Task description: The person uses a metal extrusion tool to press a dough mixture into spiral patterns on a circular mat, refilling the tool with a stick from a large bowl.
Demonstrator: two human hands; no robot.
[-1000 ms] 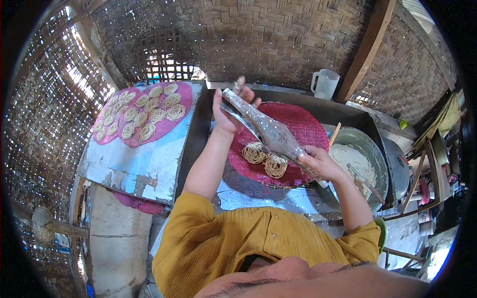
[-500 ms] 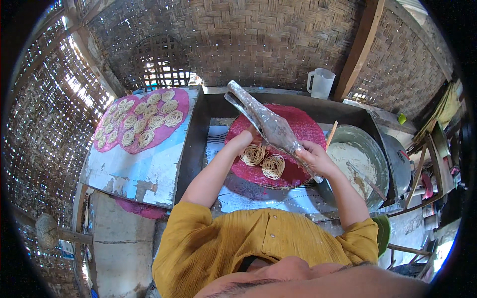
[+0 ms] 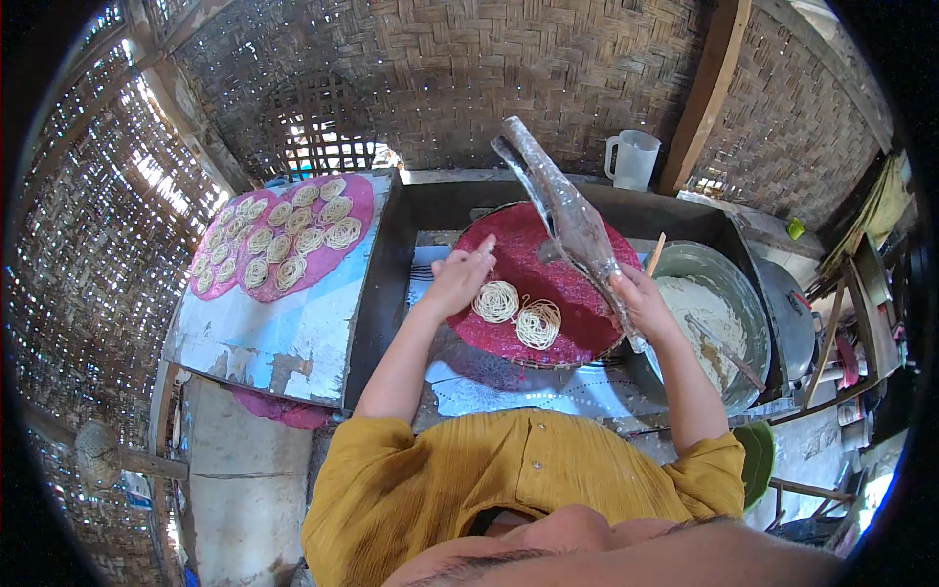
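Note:
My left hand point(image 3: 462, 274) rests at the left part of the round red mat point(image 3: 606, 245) with its fingers apart, beside two pale noodle coils point(image 3: 495, 301), point(image 3: 537, 324) on that mat. My right hand point(image 3: 641, 298) grips the lower end of a long, grey, flour-spattered press tool point(image 3: 577, 225), which is raised at a slant over the mat, its split upper end pointing toward the back wall. To the right of my right hand sits a large grey-green basin point(image 3: 734, 293) holding pale batter or dough, with a metal utensil and a wooden stick in it.
A board point(image 3: 274, 347) at left bears pink sheets point(image 3: 324, 254) with several noodle coils. A dark trough edge point(image 3: 440, 196) surrounds the mat and basin. A plastic jug point(image 3: 632, 159) stands at the back. A metal lidded pot point(image 3: 782, 313) is at right; woven bamboo walls surround the space.
My left hand has let go of the press tool and moved down-left onto the mat. The tool, still in my right hand, has swung more upright and shifted right, uncovering more of the mat.

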